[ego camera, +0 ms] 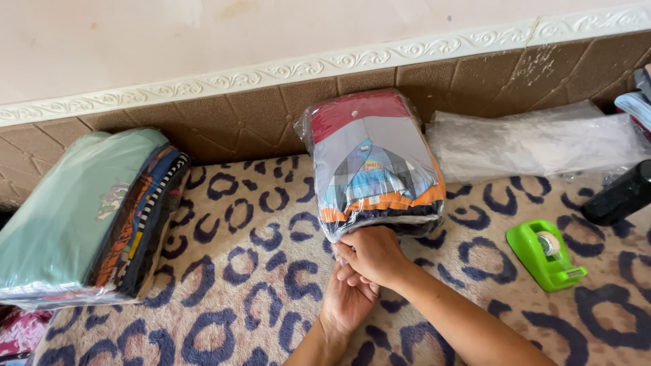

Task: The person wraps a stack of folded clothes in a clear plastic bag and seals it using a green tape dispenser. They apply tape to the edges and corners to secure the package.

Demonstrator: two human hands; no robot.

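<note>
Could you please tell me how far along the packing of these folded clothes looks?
Done: a bagged stack of folded clothes with a green top lies at left. In hand: the right hand and left hand pinch the open end of the clear plastic bag of folded shirts. Left: sealing; the green tape dispenser sits untouched.

Leopard-print carpet (237,271) underfoot, beige with dark blue rings. Behind it, brown embossed wall panel (251,115), diamond pattern, scuffed at right, capped by white ornate moulding (271,71). Above that, plain pale plaster wall (203,34), slightly stained, under soft even daylight.
</note>
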